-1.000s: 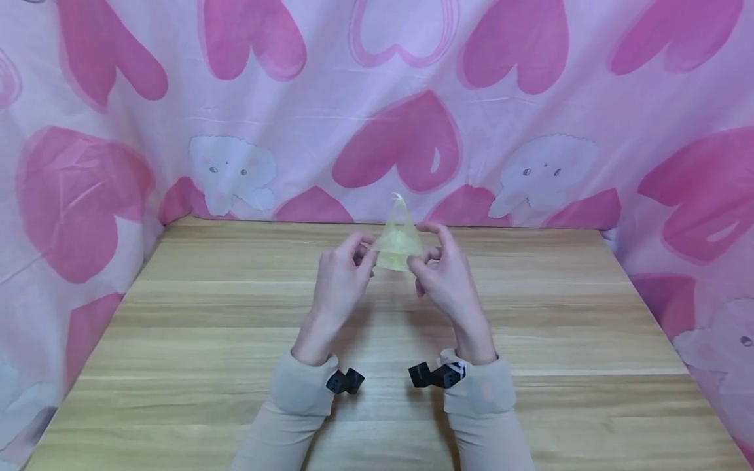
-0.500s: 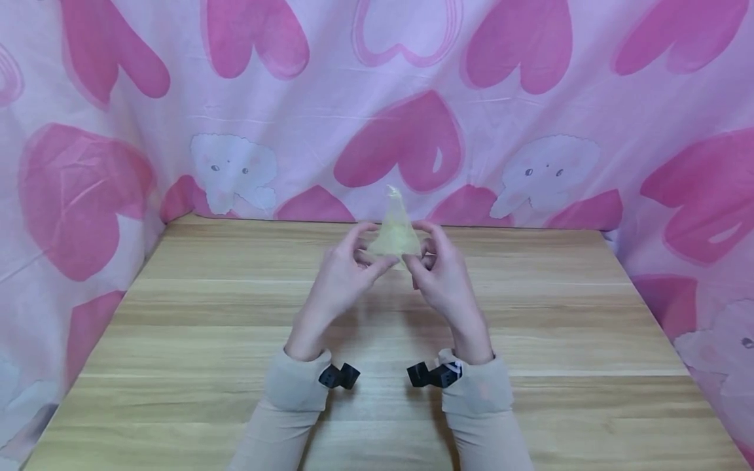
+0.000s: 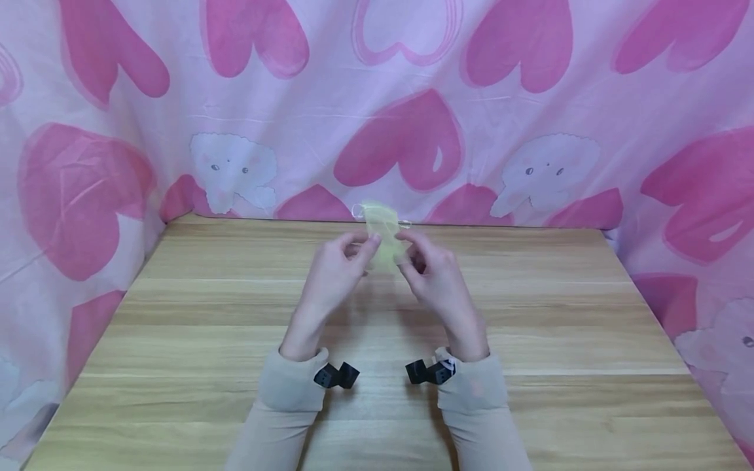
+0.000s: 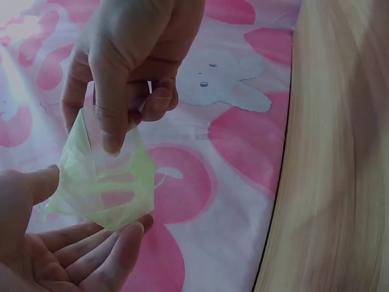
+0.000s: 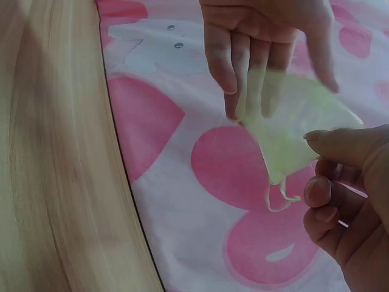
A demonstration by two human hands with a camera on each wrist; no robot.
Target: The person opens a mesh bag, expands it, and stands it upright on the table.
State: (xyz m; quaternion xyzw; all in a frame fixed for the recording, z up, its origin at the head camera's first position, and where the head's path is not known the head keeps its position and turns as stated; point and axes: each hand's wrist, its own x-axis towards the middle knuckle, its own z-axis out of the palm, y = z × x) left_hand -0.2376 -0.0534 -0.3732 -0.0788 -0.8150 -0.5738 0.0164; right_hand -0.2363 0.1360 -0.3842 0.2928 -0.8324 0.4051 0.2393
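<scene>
Over the table, both hands are at a small, sheer, yellow-green drawstring pouch [image 3: 385, 247] with thin cord loops at its upper corners in the head view. The right hand [image 3: 436, 278] pinches its edge between thumb and index finger, as the right wrist view shows at the pouch [image 5: 298, 118]. In that view the left hand [image 5: 258, 42] has its fingers straight behind the fabric, its thumb blurred and apart from them. The left wrist view has the left hand [image 4: 73, 258] touching the fabric from thumb to fingertips. No contents can be made out.
A wood-grain table [image 3: 377, 418] reaches back to a pink curtain [image 3: 318, 131] with hearts and white rabbits, which also hangs at both sides. Small black cameras [image 3: 347, 375] sit on the cuffs of both beige sleeves [image 3: 291, 386].
The pouch stood as an upright cone with its point on top; it has been turned, and cord loops now show at its upper corners. The left thumb has moved from the lower edge.
</scene>
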